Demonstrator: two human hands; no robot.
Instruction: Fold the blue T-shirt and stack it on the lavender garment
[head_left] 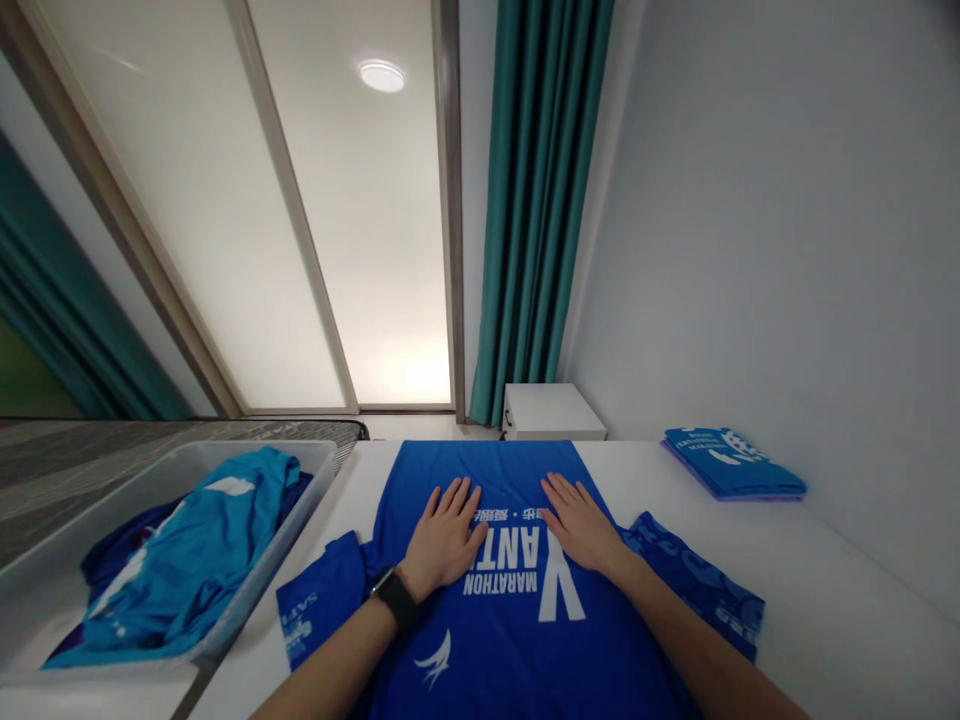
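Note:
A blue T-shirt [495,620] with white "MARATHON" lettering lies spread flat on the white table [825,620], sleeves out to both sides. My left hand [444,540], with a black watch on its wrist, rests palm down on the shirt's chest, fingers stretched out. My right hand [579,525] lies flat beside it on the same shirt, fingers extended too. Neither hand holds anything.
A grey bin [97,520] at the left holds several crumpled blue shirts [187,550]. A folded blue shirt stack [731,462] sits at the table's far right by the wall. A small white cabinet [551,410] and teal curtain [536,200] stand beyond the table.

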